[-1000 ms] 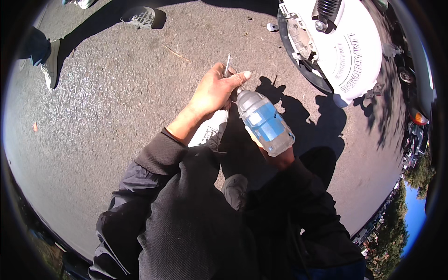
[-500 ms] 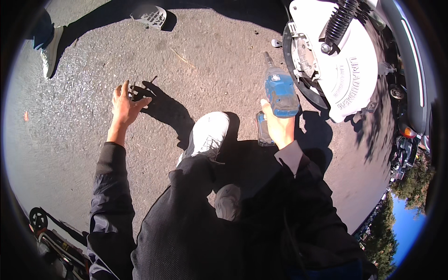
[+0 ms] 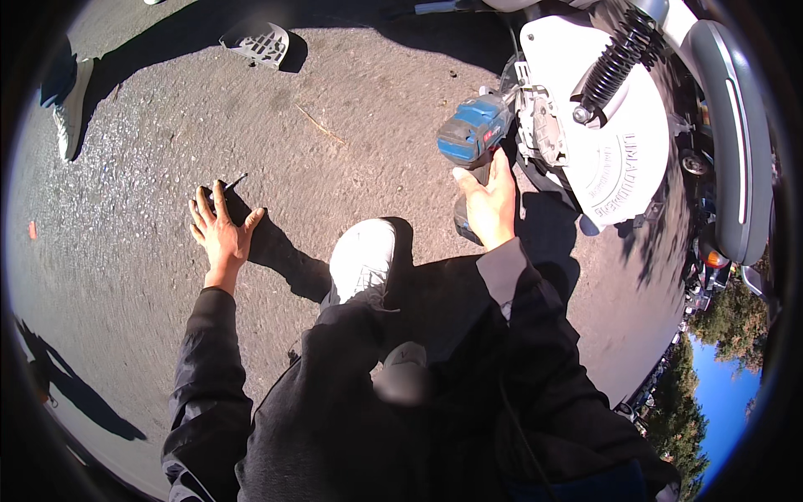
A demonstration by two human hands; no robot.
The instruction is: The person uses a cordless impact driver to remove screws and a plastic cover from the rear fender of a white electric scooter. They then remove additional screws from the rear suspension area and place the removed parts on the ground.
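Note:
My right hand (image 3: 492, 207) grips a blue and black cordless drill (image 3: 474, 130). The drill's front end points right, close to the grey metal fitting (image 3: 542, 125) on the edge of a white scooter cover (image 3: 619, 159). Where the tip meets that part is hidden. My left hand (image 3: 224, 238) lies palm down at the pavement, fingers spread. A thin dark metal piece (image 3: 237, 180) sticks out beside its fingertips; whatever else is under the fingers is mostly hidden.
A black coil-spring shock absorber (image 3: 621, 65) rises from the white cover. A pale slotted plastic part (image 3: 261, 43) lies at the far left on the asphalt. Another person's shoe (image 3: 69, 125) stands at the left. My white shoe (image 3: 364, 258) is between my hands.
The drill has swung from pointing away from me to pointing right at the fitting. My left hand has come slightly nearer, its fingers now spread out over the ground.

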